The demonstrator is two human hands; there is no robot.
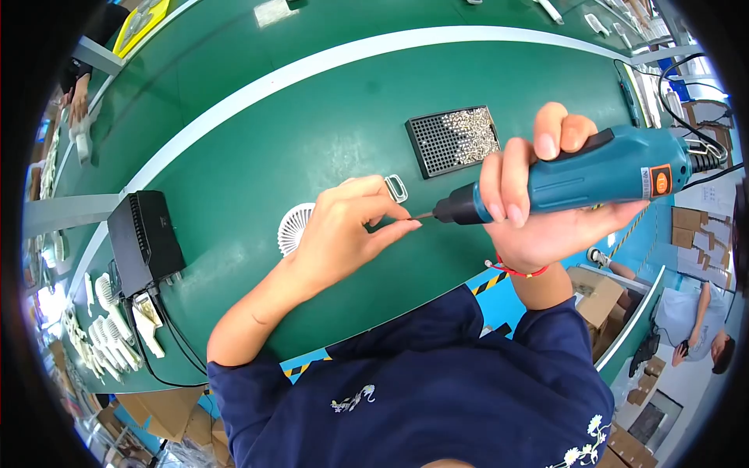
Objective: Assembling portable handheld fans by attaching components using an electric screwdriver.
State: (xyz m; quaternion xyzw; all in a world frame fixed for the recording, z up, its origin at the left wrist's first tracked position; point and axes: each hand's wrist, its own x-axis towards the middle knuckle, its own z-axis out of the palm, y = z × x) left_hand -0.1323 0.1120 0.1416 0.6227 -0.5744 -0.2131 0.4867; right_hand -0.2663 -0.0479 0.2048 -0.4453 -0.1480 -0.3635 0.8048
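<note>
My right hand is wrapped round a teal electric screwdriver with a black nose, held level and pointing left. Its thin bit reaches the fingertips of my left hand. There my left thumb and index finger pinch together; whatever small thing sits between them is too small to make out. Partly behind the left hand lies a round white ribbed part, like a fan grille. A small white rounded frame rests just beyond the left fingers. Farther off stands a black perforated tray, its right part filled with small shiny screws.
A black box with cables stands at the left on the green table. White hairbrushes lie beside it. A cable runs from the screwdriver to the right. Another person's hand shows far left; a seated person is at right.
</note>
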